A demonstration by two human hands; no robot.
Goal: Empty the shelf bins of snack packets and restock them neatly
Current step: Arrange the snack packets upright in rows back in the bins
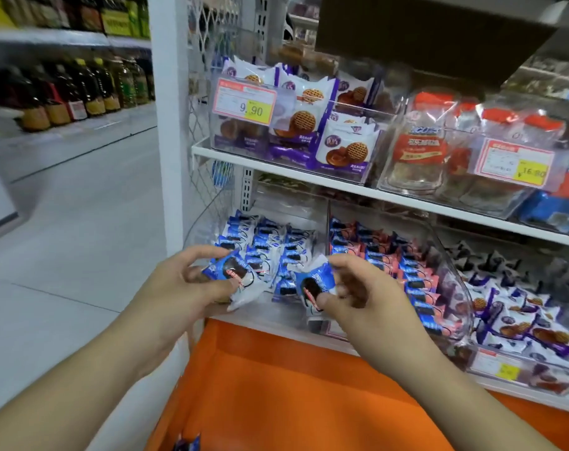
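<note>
Orange fills the bottom of my view: an orange bin (276, 395) sits directly below the clear shelf bin (309, 320), I judge so that packets lifted out have somewhere to drop. That clear shelf bin is my landmark. Above it, the white upper shelf (309, 180) carries trays of purple waffle biscuit packs (345, 148), fronted by a price tag (242, 104). To the right of the clear shelf bin, a neighbouring bin holds blue-and-pink packets (416, 271) standing in tidy rows.

Inside the clear shelf bin, blue-and-white snack packets (276, 252) stand on edge in files, faces forward, so much of the stock reads as already ordered.

At the front lip of the clear shelf bin I see my left hand (185, 288) clenched around one blue packet (232, 271), thumb over its face, holding it tilted toward the rows. Just right of it, my right hand (364, 288) pinches a second blue packet (312, 284) between thumb and fingertips, label facing me. My read is that both are being squared up for slotting into the front row, though pulling them out for the orange bin would look much the same.
</note>
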